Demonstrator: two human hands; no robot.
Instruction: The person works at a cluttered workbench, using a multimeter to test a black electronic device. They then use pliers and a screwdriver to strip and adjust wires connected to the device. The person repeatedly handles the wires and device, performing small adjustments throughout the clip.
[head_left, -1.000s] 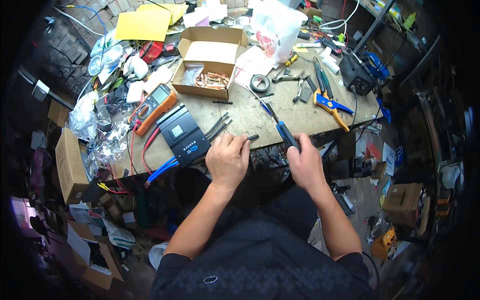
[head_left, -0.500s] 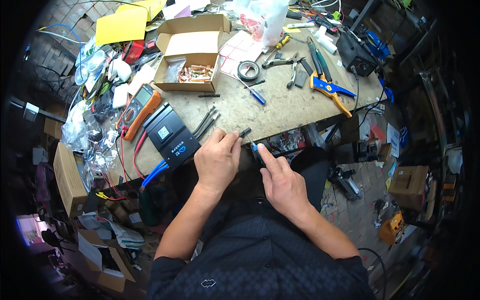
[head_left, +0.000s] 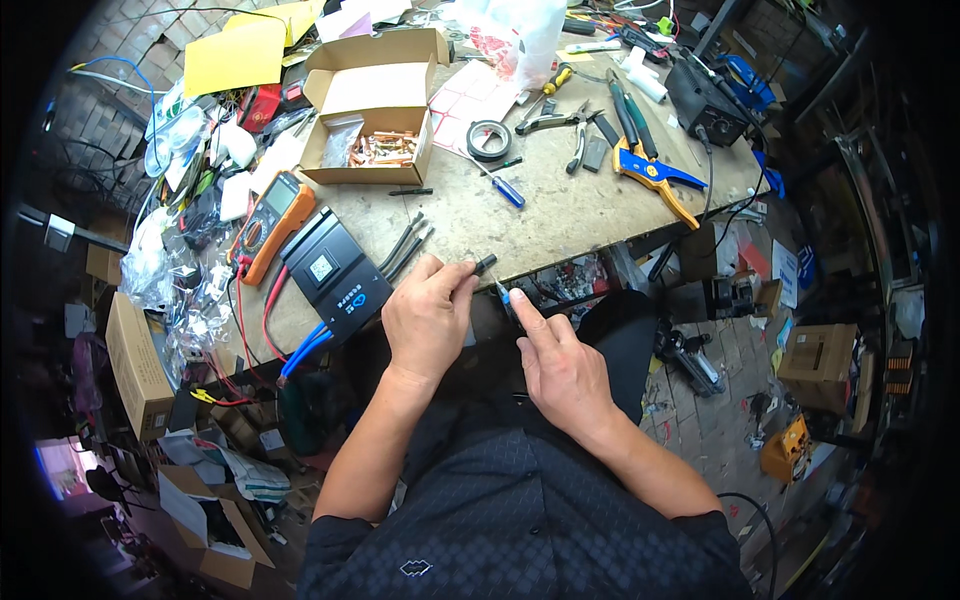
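Note:
Near the front edge of the workbench, my left hand [head_left: 425, 315] is closed in a pinch around a short black cable piece [head_left: 486, 264], whose end pokes out past my fingertips. My right hand [head_left: 565, 370] is closed around a slim knife-like tool [head_left: 505, 293] with a blue part and a thin pale tip. Its index finger lies along the tool, and the handle is mostly hidden. The tip stands close to the cable piece; a small gap shows between them. Left of my hands lies a black box-shaped device [head_left: 335, 270] with two black cable ends [head_left: 405, 246] and blue wires [head_left: 305, 352].
An orange multimeter [head_left: 272, 222] lies beside the device. Behind are an open cardboard box [head_left: 365, 172] of copper-coloured terminals, black tape [head_left: 489, 141] and a blue screwdriver [head_left: 508, 192]. Blue-and-yellow wire strippers [head_left: 655, 175] and pliers [head_left: 577, 140] lie to the right.
The view has shifted slightly. Both hands keep their grips; the cable piece and the tool tip sit a little farther apart than before.

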